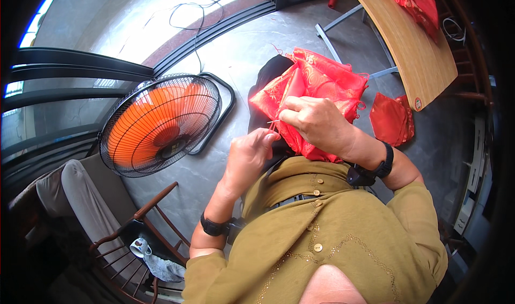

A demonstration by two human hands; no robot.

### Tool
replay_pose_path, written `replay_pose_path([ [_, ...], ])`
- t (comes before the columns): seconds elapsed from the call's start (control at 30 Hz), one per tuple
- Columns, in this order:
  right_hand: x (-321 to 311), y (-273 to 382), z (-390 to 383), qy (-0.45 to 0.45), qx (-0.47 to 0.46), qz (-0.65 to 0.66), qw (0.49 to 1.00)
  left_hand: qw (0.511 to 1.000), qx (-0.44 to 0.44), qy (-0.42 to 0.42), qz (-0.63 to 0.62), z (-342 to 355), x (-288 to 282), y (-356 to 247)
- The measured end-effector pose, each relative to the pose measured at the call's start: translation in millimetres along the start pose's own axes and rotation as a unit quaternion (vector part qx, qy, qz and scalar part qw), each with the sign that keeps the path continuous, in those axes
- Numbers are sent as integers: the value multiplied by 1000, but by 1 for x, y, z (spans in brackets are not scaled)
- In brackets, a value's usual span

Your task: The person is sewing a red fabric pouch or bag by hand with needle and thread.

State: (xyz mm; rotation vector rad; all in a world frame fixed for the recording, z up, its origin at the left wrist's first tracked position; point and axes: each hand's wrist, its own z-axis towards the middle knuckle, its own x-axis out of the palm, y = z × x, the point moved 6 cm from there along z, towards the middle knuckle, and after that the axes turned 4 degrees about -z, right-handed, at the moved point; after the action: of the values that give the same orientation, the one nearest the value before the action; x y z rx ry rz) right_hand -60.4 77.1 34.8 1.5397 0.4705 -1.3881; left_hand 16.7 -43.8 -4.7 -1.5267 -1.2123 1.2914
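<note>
Red patterned satin fabric [327,81] with cords along its edges lies bunched on my lap. Beside its left edge, my left hand [251,153] is closed in a pinch on a short red cord [272,126]. My right hand [316,120] is over the fabric, its fingers pinched on a thin pale needle-like tool [273,122] that points at the cord. How the cord joins the fabric is hidden by my fingers.
An orange-bladed floor fan [161,124] stands at the left. A wooden table [413,46] at the right carries more red fabric [416,4]. Red pieces [392,119] lie by its corner, a red spool [332,1] beyond. A wooden chair [155,202] is lower left.
</note>
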Motion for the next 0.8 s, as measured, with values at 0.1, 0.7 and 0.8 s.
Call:
replay_pose_path([
  [0.1,2,-1,2,-28,32,122,992,1000,-4,4,11,0,0,-4],
  [0.7,-95,-60,-6,-278,141,518,796,986,-87,42,-136,2,7,8],
  [0.8,-190,-91,-53,-271,73,669,688,983,-109,71,-133,6,10,7],
])
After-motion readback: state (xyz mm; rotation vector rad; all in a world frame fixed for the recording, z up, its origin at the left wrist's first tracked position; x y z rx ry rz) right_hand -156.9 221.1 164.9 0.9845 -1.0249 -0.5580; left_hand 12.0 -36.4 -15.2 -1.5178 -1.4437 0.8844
